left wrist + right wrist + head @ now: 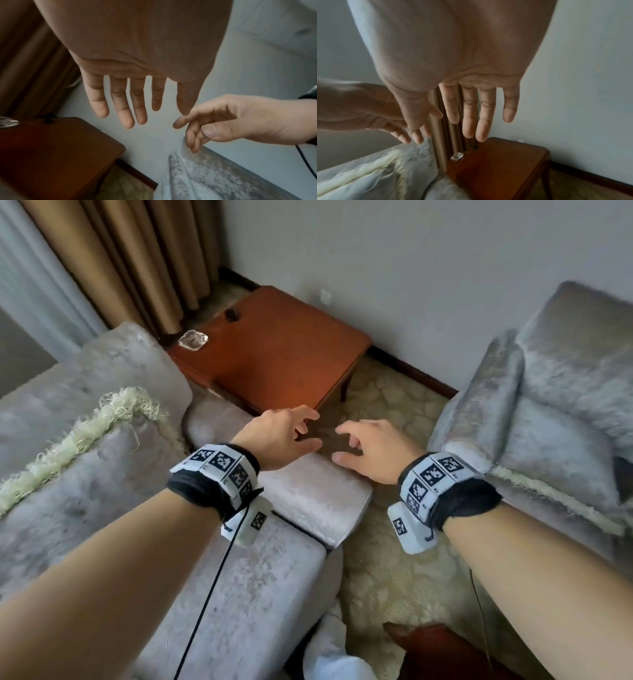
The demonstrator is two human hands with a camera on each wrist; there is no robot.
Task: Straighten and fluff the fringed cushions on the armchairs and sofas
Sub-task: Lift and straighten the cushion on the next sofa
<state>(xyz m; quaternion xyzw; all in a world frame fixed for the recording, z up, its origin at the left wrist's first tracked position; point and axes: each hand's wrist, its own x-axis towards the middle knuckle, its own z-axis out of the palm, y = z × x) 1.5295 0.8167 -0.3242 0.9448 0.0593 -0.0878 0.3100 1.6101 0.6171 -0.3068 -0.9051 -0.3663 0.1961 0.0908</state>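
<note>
A grey velvet cushion (68, 474) with a pale green fringe lies on the sofa at the left; its fringe shows blurred in the right wrist view (368, 170). A second fringed grey cushion (561, 450) leans on the armchair at the right. My left hand (291, 433) hovers over the sofa's armrest (308, 494), fingers relaxed and empty (120, 108). My right hand (363, 446) hangs beside it over the gap between the seats, fingers loosely spread (471, 115) and holding nothing. Neither hand touches a cushion.
A brown wooden side table (281, 350) stands in the corner between sofa and armchair, with a glass ashtray (193, 339) and a small dark object (232, 314) on it. Tan curtains (130, 258) hang behind. Patterned carpet (394, 405) runs between the seats.
</note>
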